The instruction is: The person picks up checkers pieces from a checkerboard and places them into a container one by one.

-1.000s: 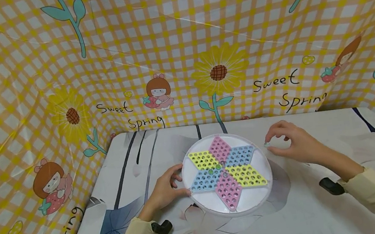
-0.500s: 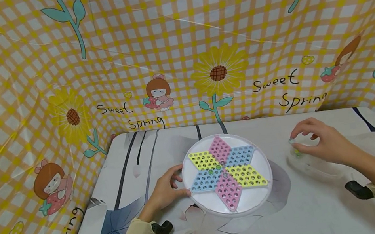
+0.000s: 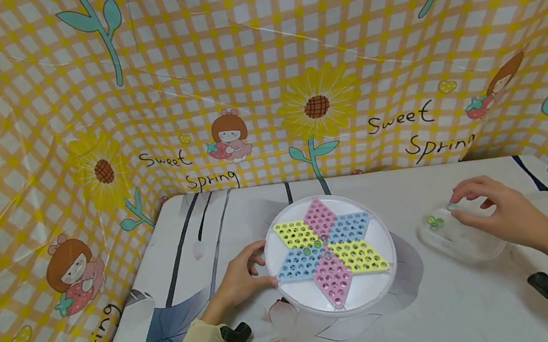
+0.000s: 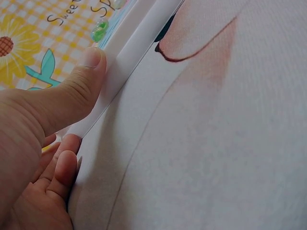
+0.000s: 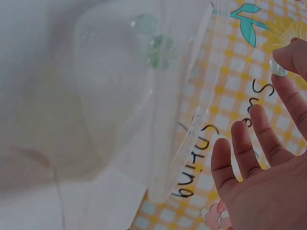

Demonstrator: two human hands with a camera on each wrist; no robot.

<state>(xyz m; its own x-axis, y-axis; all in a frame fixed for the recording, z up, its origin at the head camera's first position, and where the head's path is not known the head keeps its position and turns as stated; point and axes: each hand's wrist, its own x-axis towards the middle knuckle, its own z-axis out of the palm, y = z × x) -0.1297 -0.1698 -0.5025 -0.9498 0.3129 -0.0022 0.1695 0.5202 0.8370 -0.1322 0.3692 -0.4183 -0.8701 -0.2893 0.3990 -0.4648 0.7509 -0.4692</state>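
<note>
A round white Chinese checkers board (image 3: 362,294) with a pink, yellow and blue star of holes lies on the table. Green marbles (image 3: 307,251) and clear ones sit near its centre. My left hand (image 3: 241,275) grips the board's left edge; in the left wrist view the thumb (image 4: 88,72) presses the rim, fingers curled at its side. Between thumb and index finger my right hand (image 3: 498,215) pinches a clear marble (image 5: 278,68), its other fingers spread. That hand is over a transparent plastic container (image 3: 461,250), where several green marbles (image 3: 434,223) lie at the far left end.
The table (image 3: 446,310) has a pale cloth with printed flowers and dark stems. Behind and to the left hangs a yellow checked curtain (image 3: 247,52). Between board and container runs a strip of tablecloth.
My right hand has moved right, from beside the board to over the container, still pinching the marble. More of the container and its green marbles shows now. My left hand has stayed put.
</note>
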